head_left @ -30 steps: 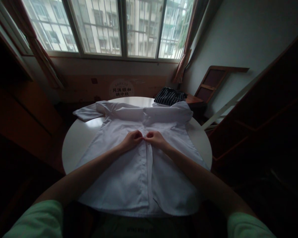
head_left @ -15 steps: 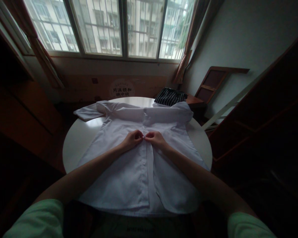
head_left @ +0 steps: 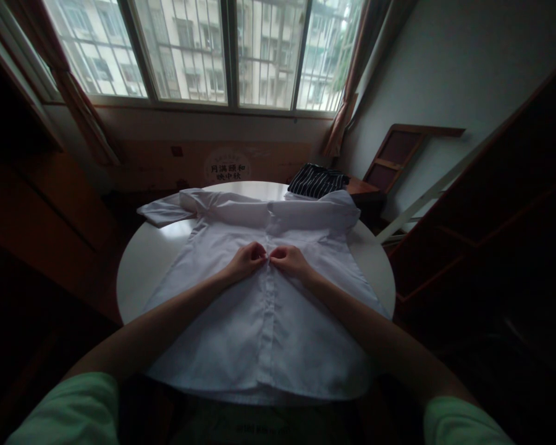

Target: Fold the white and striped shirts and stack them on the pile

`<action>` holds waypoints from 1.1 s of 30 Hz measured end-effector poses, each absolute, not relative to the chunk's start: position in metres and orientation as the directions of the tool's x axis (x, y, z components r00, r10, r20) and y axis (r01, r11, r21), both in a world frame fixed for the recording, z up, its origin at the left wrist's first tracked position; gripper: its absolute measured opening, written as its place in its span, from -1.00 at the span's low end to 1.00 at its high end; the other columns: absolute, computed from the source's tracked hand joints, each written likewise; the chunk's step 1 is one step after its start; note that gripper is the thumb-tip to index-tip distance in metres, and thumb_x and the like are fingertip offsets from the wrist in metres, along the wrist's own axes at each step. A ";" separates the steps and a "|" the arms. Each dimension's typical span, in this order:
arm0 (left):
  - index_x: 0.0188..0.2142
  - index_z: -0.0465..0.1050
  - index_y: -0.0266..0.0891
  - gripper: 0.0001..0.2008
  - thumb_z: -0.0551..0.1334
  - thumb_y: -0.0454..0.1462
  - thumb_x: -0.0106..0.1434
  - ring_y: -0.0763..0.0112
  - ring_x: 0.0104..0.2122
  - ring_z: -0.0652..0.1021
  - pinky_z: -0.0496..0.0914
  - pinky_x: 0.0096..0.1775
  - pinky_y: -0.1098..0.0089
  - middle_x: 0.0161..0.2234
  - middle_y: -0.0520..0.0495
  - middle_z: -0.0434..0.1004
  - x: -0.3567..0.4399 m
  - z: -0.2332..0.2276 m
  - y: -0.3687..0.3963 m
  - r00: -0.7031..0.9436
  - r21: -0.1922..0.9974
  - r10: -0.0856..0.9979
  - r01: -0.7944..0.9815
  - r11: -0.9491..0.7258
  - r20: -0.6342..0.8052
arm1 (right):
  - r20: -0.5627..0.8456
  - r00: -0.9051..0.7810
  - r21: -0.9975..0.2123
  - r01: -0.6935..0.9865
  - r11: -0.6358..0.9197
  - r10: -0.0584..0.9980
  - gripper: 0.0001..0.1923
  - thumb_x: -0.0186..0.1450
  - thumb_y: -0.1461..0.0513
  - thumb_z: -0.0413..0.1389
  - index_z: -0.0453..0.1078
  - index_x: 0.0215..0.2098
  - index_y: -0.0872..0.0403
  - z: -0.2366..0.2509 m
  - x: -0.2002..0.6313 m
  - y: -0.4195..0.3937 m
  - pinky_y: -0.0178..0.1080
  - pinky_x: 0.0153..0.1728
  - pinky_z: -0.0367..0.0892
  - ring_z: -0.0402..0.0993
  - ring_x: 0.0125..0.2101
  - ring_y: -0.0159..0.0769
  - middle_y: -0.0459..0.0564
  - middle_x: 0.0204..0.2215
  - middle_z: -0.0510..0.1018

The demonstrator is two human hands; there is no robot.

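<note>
On the round table (head_left: 139, 272), we pinch the white shirt (head_left: 259, 321) placket with left hand (head_left: 246, 261) and right hand (head_left: 290, 259), fingers closed, mid-buttoning; the next button likely needs careful alignment.

Head cam, fwd-down, near table (head_left: 141, 266)
</note>
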State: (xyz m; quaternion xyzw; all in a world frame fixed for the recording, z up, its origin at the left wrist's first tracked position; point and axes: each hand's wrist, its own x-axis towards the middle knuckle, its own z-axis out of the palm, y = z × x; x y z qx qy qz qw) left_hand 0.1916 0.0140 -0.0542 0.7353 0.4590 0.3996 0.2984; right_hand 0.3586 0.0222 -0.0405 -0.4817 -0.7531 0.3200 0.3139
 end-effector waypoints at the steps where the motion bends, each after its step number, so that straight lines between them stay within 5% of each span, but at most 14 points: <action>1: -0.45 0.32 -0.29 -0.87 0.19 -0.25 0.01 0.54 -0.54 0.34 0.25 -0.47 0.49 -0.54 0.07 0.36 0.192 -0.054 0.013 0.256 0.804 0.915 0.442 -0.398 0.312 | 0.172 -0.340 -0.772 0.536 0.341 0.924 -0.87 0.02 0.28 0.08 0.44 -0.49 0.17 -0.040 0.358 0.022 -0.42 -0.55 0.15 0.29 -0.61 -0.48 -0.13 -0.65 0.42; 19: -0.41 0.39 -0.31 -0.90 0.17 -0.36 0.02 0.59 -0.56 0.34 0.25 -0.47 0.55 -0.55 0.09 0.39 0.186 -0.055 0.023 0.383 0.725 0.862 0.481 -0.493 0.332 | 0.230 -0.384 -0.534 0.718 0.446 0.894 -0.87 0.10 0.28 0.08 0.47 -0.42 0.10 -0.041 0.355 0.018 -0.38 -0.44 0.18 0.38 -0.51 -0.41 -0.07 -0.53 0.52; 33: -0.30 0.38 -0.27 -0.88 0.08 -0.35 0.21 0.52 -0.41 0.41 0.29 -0.36 0.51 -0.37 -0.04 0.39 0.181 -0.049 0.021 0.634 0.291 0.613 0.544 -0.787 0.471 | 0.232 -0.402 -0.617 0.643 0.454 0.886 -0.85 0.12 0.22 0.07 0.45 -0.47 0.12 -0.048 0.357 0.026 -0.39 -0.49 0.15 0.36 -0.52 -0.42 -0.07 -0.55 0.50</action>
